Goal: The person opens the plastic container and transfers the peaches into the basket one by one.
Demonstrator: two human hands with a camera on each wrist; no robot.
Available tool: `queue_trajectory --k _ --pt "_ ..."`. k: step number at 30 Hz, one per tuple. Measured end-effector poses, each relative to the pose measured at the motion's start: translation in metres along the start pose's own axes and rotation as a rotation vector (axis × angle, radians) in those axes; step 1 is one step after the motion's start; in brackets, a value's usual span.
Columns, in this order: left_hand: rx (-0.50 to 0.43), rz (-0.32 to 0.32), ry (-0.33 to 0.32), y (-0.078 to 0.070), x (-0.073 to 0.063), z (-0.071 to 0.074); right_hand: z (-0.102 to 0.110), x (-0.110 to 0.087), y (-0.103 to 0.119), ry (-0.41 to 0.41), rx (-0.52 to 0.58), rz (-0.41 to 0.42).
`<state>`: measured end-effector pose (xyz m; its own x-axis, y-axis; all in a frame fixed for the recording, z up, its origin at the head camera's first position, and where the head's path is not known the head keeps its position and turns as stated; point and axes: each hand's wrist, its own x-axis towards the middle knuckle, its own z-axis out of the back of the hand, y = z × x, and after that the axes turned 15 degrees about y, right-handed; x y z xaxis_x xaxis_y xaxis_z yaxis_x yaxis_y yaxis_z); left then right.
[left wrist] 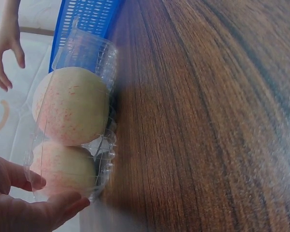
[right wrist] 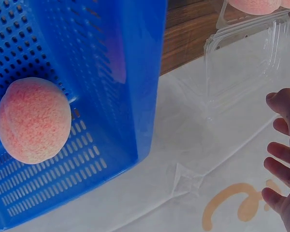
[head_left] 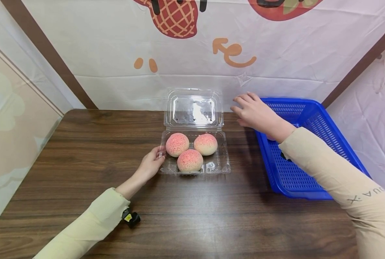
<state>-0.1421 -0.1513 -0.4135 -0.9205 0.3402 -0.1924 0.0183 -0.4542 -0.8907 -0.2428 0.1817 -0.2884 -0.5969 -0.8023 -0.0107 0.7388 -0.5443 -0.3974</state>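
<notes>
A clear plastic clamshell box (head_left: 223, 153) rests on the table with its lid (head_left: 194, 108) raised at the back. Three pink-and-cream peaches lie in its base: one back left (head_left: 177, 144), one back right (head_left: 205, 144), one in front (head_left: 190, 160). My left hand (head_left: 151, 163) grips the box's left side, thumb and fingers around its wall in the left wrist view. Between the lid and the blue basket (head_left: 267, 169), my right hand (head_left: 254, 112) hangs in the air with fingers relaxed and nothing in it. Another peach (right wrist: 35, 121) lies inside the basket.
The brown wooden table (head_left: 114, 136) carries the box in the middle and the perforated basket at the right. A white printed cloth (head_left: 114, 86) hangs behind the table's back edge. My right forearm (head_left: 328, 162) crosses over the basket.
</notes>
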Motion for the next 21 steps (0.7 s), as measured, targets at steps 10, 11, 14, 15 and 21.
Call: queue_trajectory --k 10,11,14,15,21 --pt "-0.004 0.042 0.014 -0.009 -0.002 -0.001 0.002 0.007 0.009 0.012 0.020 0.023" --pt "-0.003 0.041 0.014 -0.008 -0.002 -0.001 0.002 0.007 0.010 0.012 0.023 0.028" --pt "0.002 0.037 0.010 -0.008 -0.002 -0.001 0.003 0.009 0.013 0.011 0.031 0.045" --pt "0.003 0.038 0.008 -0.007 -0.002 -0.001 0.003 0.009 0.013 0.008 0.029 0.051" --pt "0.017 0.041 0.001 -0.007 -0.002 -0.001 0.001 0.014 0.017 -0.033 0.001 0.092"
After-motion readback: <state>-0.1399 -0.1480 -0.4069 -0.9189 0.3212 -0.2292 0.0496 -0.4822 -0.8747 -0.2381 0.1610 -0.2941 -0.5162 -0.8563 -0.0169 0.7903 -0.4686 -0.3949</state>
